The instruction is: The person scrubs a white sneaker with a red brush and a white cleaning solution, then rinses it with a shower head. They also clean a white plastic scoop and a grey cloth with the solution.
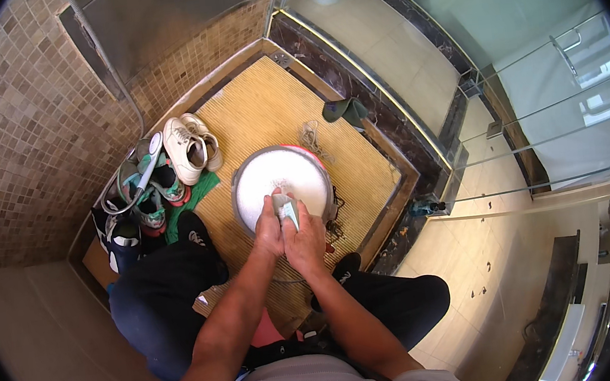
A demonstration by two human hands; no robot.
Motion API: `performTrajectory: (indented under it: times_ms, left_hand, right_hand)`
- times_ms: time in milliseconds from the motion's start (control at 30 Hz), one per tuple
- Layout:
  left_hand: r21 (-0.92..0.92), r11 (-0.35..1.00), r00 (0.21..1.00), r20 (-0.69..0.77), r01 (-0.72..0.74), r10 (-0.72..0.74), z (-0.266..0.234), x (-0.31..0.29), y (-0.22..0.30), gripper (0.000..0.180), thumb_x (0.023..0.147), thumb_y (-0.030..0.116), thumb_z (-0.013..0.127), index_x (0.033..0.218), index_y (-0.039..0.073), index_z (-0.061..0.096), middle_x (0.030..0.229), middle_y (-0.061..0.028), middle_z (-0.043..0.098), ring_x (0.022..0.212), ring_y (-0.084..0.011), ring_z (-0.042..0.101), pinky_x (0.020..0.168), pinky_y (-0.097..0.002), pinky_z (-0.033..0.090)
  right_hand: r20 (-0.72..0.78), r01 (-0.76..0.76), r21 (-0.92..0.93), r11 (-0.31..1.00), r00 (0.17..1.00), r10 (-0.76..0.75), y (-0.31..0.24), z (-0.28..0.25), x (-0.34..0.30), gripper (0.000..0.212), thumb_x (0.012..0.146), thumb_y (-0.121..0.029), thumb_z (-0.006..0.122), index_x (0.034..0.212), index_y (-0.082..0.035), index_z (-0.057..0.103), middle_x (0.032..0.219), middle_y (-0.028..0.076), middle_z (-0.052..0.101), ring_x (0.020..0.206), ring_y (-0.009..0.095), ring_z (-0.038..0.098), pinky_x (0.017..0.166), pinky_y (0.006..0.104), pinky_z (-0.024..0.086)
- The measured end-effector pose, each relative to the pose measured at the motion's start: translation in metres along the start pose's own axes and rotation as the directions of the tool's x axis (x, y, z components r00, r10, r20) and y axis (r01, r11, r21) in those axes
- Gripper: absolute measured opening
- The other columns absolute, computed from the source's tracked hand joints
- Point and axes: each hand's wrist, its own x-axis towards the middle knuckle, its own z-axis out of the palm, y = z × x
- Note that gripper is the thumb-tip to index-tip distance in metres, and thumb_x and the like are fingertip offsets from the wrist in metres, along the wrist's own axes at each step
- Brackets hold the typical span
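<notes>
Both my hands meet over the near side of a round basin full of white suds. Between them is a small greyish-white piece with a pale green face; its kind I cannot make out. My left hand closes round its left side, and my right hand grips it from the right with the thumb on top. The fingertips beneath are hidden. A bit of red shows behind the basin's far right rim.
At left stand white sneakers, other colourful shoes, a shower head with its hose and a green cloth. Loose laces and a dark cap lie beyond the basin. A raised dark stone curb edges the ribbed yellowish floor.
</notes>
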Motion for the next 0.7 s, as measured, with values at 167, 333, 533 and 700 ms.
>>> performTrajectory:
  times_ms: [167, 333, 533, 700]
  left_hand:
    - [0.192, 0.980, 0.998, 0.036, -0.057, 0.051, 0.003, -0.008, 0.000, 0.054, 0.112, 0.049, 0.033, 0.149, 0.012, 0.049, 0.143, -0.0105, 0.059, 0.128, -0.0265, 0.055, 0.113, -0.0417, 0.043]
    - [0.134, 0.981, 0.990, -0.001, -0.140, 0.141, 0.014, -0.003, 0.011, 0.056, 0.112, 0.049, 0.031, 0.153, 0.013, 0.044, 0.140, -0.0113, 0.060, 0.128, -0.0281, 0.055, 0.115, -0.0427, 0.041]
    - [0.131, 0.990, 0.998, 0.032, -0.053, 0.050, -0.003, -0.007, 0.004, 0.055, 0.112, 0.050, 0.031, 0.149, 0.012, 0.048, 0.138, -0.0111, 0.061, 0.124, -0.0290, 0.056, 0.111, -0.0431, 0.045]
    - [0.160, 0.983, 0.996, 0.028, -0.086, 0.083, 0.004, -0.006, 0.006, 0.053, 0.112, 0.049, 0.032, 0.145, 0.013, 0.052, 0.136, -0.0110, 0.062, 0.125, -0.0284, 0.057, 0.113, -0.0454, 0.042]
  right_hand:
    - [-0.120, -0.179, -0.074, 0.981, 0.978, 0.170, 0.006, 0.004, 0.056, 0.061, 0.098, -0.040, 0.058, 0.150, -0.008, 0.050, 0.121, 0.032, 0.060, 0.114, 0.048, 0.056, 0.099, 0.0536, 0.044]
    - [-0.103, -0.083, -0.024, 0.996, 0.991, 0.080, 0.004, -0.001, 0.045, 0.061, 0.097, -0.034, 0.061, 0.150, -0.006, 0.050, 0.120, 0.032, 0.060, 0.115, 0.046, 0.057, 0.102, 0.0526, 0.043]
    - [-0.095, -0.014, -0.093, 0.996, 0.995, 0.005, -0.022, 0.002, 0.011, 0.061, 0.096, -0.033, 0.062, 0.151, -0.011, 0.047, 0.121, 0.029, 0.057, 0.114, 0.045, 0.054, 0.100, 0.0528, 0.043]
    - [-0.208, -0.176, -0.074, 0.982, 0.965, 0.157, 0.023, 0.007, 0.070, 0.062, 0.096, -0.037, 0.061, 0.151, -0.011, 0.047, 0.122, 0.030, 0.057, 0.115, 0.045, 0.054, 0.100, 0.0535, 0.042]
